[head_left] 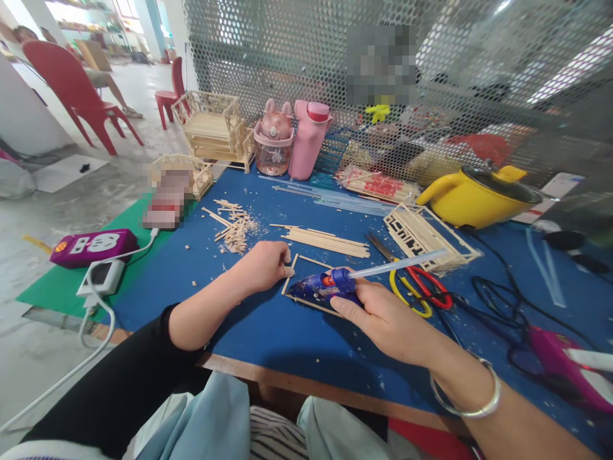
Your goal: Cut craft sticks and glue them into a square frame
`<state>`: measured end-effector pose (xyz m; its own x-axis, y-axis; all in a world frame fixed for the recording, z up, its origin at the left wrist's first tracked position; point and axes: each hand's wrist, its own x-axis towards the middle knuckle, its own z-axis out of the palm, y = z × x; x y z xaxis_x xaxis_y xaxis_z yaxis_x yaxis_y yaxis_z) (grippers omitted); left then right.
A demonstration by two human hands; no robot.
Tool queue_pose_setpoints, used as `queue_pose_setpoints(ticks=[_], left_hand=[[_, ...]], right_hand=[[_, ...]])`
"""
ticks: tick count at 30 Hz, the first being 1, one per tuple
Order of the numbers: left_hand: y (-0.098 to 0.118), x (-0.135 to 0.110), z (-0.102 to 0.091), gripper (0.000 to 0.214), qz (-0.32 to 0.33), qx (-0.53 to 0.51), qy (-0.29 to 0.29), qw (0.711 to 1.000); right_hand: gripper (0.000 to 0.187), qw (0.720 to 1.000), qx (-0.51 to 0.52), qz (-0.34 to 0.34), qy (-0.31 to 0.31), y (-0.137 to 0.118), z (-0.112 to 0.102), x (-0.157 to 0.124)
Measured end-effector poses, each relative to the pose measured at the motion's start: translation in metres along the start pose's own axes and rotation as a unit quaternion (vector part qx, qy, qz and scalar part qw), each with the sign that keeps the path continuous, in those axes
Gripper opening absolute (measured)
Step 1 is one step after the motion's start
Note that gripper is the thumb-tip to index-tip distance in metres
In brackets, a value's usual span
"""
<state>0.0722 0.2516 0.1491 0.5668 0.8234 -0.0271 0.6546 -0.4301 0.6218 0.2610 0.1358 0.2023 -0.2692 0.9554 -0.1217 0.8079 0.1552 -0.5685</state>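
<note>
My right hand (378, 313) is wrapped round a blue hot glue gun (318, 289), with a long clear glue stick (397, 263) jutting from its back. The gun's nozzle points left, at a corner of a small rectangle of thin wooden sticks (311, 303) lying on the blue table. My left hand (271, 263) is closed, thumb and fingertip pinching the short stick at the rectangle's left side. The gun and my right hand cover part of the rectangle. Just behind it lies a row of loose wooden sticks (328, 243).
Cut stick pieces (234, 227) lie left of centre. Scissors (416, 284), a slatted wooden frame (426, 236) and a yellow pot (479, 197) are on the right, with black cables. Pink bottles (309, 140) and a wooden model (213, 128) stand behind. A purple power strip (93, 248) is left.
</note>
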Motion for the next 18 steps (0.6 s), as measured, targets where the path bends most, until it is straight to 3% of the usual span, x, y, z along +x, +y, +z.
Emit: queue_pose_setpoints(ticks=[12,18], left_hand=[[0.001,-0.001,-0.001,0.01,-0.001,-0.007,-0.003,1.0],[0.0,0.0,-0.001,0.01,-0.004,-0.012,-0.004,1.0]], right_hand=[[0.032,1.0,0.006,0.001,0.018,0.002,-0.001,-0.003],[0.035,0.997,0.007,0.057,0.046,0.01,-0.012,-0.023]])
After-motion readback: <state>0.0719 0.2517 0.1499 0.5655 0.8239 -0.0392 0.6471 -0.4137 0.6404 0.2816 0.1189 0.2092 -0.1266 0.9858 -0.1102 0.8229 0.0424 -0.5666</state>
